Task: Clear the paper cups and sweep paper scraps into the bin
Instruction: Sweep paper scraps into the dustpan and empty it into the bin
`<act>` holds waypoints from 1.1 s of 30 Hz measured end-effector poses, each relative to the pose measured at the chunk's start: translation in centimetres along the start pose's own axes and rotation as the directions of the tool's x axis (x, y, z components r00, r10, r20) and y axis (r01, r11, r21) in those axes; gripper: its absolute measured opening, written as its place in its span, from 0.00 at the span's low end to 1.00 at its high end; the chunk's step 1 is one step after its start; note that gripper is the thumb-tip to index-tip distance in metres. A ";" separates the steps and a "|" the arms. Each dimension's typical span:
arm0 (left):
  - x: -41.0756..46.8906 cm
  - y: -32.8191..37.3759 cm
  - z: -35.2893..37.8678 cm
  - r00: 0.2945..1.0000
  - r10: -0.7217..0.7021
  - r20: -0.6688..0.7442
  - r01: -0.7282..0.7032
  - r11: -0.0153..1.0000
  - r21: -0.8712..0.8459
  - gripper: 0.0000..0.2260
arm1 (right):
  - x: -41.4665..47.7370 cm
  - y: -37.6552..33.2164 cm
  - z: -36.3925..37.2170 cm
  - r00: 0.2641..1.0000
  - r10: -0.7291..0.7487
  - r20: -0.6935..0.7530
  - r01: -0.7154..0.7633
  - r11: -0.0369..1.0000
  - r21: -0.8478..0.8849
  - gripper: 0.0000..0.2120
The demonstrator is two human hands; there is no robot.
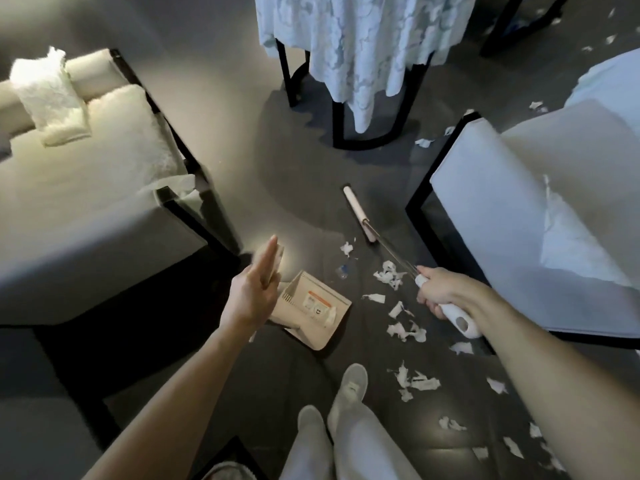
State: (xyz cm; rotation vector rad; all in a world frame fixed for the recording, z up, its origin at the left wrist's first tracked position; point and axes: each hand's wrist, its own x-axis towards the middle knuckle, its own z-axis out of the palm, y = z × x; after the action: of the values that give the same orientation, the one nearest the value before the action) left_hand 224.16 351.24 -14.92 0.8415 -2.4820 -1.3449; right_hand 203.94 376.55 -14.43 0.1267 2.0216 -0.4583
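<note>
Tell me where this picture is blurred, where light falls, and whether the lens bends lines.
All in the head view: motion blur smears the left hand; warm light pools on the floor beside the sofa, and the lower left is dark; the wide lens bows the sofa's edges; the paper scraps look fairly sharp.

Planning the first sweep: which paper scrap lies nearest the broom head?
The lone scrap just left of the broom head's lower end; the rest lie farther off, mostly toward the shoes.
</note>
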 end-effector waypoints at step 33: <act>22.8 3.2 0.4 0.643 0.298 0.706 -0.390 0.920 -0.034 0.30 | -7.7 -0.6 4.1 0.956 0.285 -0.065 -0.239 0.892 0.383 0.37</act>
State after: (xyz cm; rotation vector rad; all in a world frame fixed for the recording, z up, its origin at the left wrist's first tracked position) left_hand 204.09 339.98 -14.65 -0.2381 -3.0741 -1.5729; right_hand 210.85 375.28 -9.21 0.6690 1.9743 -0.6690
